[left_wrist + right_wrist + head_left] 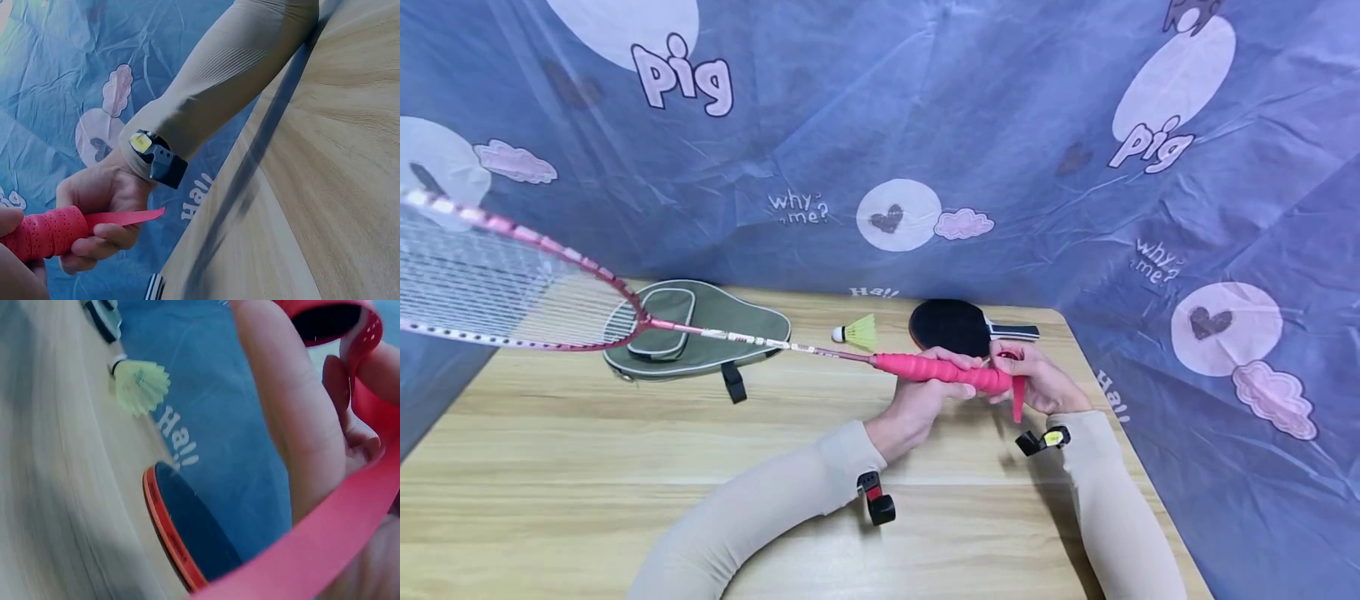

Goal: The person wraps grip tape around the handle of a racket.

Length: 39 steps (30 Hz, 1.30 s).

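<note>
A pink badminton racket (737, 337) is held up across the table, its strung head off to the left. Overlapping pink perforated grip tape (53, 232) covers the handle. My left hand (917, 407) grips this wrapped handle, thumb along the near side. At the butt end, my right hand (1047, 380) pinches the grip tape, and a loose tail (1018, 402) of it hangs beside the fingers. Seen from the right wrist, the tape strip (312, 550) runs across the palm, and the dark butt end (326, 324) shows inside the wrapped rim.
Behind the racket lie a green racket-shaped case (745, 321), a yellow shuttlecock (859, 332) and a black table tennis bat (951, 327). Blue printed cloth (820, 125) walls the wooden table (587, 467) at the back and sides.
</note>
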Motion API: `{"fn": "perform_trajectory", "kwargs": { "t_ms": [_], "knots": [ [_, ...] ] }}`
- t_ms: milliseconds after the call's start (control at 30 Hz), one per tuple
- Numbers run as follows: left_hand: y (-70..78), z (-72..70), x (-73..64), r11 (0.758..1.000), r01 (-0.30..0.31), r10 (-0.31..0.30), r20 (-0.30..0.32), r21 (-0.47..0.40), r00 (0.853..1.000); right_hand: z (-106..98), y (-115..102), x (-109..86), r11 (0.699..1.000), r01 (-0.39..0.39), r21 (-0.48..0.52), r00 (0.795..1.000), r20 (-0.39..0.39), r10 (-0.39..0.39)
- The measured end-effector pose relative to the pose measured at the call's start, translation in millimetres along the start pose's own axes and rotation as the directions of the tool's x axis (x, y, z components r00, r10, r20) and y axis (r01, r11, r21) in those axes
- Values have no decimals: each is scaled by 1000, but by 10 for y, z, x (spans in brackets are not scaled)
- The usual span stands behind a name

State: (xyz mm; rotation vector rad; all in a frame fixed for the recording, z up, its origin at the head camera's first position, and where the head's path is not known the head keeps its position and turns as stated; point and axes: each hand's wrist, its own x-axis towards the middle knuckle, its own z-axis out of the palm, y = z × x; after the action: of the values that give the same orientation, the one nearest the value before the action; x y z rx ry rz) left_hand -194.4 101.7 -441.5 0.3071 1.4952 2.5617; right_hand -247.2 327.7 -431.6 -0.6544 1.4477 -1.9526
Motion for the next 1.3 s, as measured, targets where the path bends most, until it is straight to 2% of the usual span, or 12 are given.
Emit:
{"fn": "perform_trajectory", "kwargs": {
  "t_ms": [100, 233, 400, 500, 633, 700, 800, 867, 967, 1133, 1233, 1300],
  "knots": [
    [0, -4, 17, 1000, -2, 1, -20, -16, 1000, 30, -6, 16, 999, 9, 35, 1000, -7, -8],
    [9, 16, 14, 997, 5, -13, -99, -78, 995, 83, 4, 52, 999, 15, 31, 1000, -28, -14],
    [44, 24, 33, 989, -19, -6, -175, -143, 984, 140, 3, 82, 997, 29, -69, 995, -89, -35],
    [57, 9, 56, 989, -16, -11, -186, -145, 982, 171, -40, 64, 982, 85, -170, 980, -163, -113],
    [64, 5, 55, 990, -5, -19, -163, -141, 986, 203, -119, 16, 944, 154, -291, 956, -198, -217],
    [67, 10, 45, 992, -5, -13, -146, -128, 989, 219, -141, 7, 936, 161, -313, 953, -199, -230],
    [79, 20, 21, 997, -5, -4, -123, -77, 992, 234, -134, 25, 941, 147, -304, 944, -240, -225],
    [91, 24, 7, 999, -1, -4, -124, -40, 992, 239, -112, 47, 958, 124, -260, 941, -276, -196],
    [110, 22, 0, 1000, 10, -9, -110, 2, 994, 238, -79, 61, 984, 72, -165, 953, -280, -117],
    [132, 0, 11, 1000, 23, -23, -17, -12, 1000, 215, -72, 25, 999, -8, -36, 984, -176, 1],
    [145, -15, 21, 1000, 13, -12, 49, -27, 999, 198, -82, 21, 1000, -11, -13, 994, -112, 10],
    [145, -14, 29, 999, 5, -2, 49, -49, 999, 189, -79, 44, 1000, 12, 12, 997, -82, -11]
  ]
}}
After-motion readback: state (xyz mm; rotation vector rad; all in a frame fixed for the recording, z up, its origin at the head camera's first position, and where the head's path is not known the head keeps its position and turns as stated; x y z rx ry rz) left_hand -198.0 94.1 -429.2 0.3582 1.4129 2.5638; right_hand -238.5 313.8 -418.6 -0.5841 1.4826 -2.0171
